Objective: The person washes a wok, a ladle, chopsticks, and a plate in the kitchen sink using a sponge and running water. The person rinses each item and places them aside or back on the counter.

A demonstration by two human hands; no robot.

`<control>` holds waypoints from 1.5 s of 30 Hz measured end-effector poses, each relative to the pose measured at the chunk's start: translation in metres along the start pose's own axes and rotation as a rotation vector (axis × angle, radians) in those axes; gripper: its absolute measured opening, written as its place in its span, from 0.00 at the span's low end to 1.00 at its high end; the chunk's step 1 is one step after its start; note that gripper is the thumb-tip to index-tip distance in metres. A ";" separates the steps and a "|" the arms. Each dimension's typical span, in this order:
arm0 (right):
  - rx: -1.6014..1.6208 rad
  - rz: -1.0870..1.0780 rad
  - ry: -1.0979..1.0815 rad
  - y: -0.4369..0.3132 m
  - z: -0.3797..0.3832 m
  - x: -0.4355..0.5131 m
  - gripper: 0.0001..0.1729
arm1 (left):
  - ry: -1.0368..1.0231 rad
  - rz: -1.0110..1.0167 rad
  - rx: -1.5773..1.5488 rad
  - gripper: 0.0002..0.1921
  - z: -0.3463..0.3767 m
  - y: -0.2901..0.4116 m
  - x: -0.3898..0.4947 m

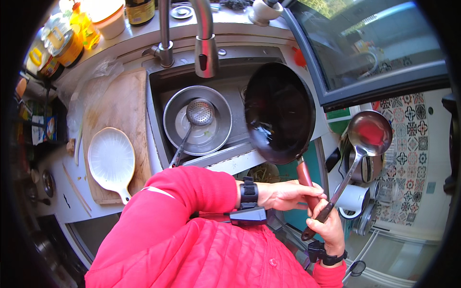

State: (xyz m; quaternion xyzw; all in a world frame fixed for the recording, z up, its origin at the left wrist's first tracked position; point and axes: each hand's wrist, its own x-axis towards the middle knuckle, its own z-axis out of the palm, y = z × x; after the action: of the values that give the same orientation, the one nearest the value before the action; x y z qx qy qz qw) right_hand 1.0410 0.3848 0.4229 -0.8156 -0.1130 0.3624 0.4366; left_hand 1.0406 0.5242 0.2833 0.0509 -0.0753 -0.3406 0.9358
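Note:
My left hand reaches across my body and has its fingers around the reddish-brown handle of a dark wok. The wok is tilted, over the right part of the sink and its front edge. In my right hand is the dark handle of a metal ladle, its bowl raised to the right. My right fingers are close to the end of the wok handle; whether they also grip it, I cannot tell. A metal basin sits in the sink, holding a perforated skimmer.
A pull-down faucet hangs above the sink. Left of it, a white handled dish rests on a wooden cutting board. An open window juts in at right, above a white mug and a toaster.

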 end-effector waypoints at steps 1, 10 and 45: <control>0.134 0.002 -0.007 0.009 0.002 -0.002 0.16 | 0.056 0.028 0.016 0.11 0.000 -0.003 -0.003; 0.978 0.015 -0.067 0.109 0.033 -0.009 0.21 | 0.269 -0.075 0.082 0.11 -0.031 -0.047 -0.012; 0.257 0.107 -0.234 0.074 -0.001 0.013 0.12 | 1.253 0.119 1.281 0.12 -0.002 0.101 -0.255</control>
State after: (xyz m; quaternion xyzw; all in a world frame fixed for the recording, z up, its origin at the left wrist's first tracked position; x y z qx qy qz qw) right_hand 1.0412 0.3475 0.3580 -0.7103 -0.0722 0.4891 0.5010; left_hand 0.9118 0.7658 0.2692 0.7358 0.2709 -0.0938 0.6135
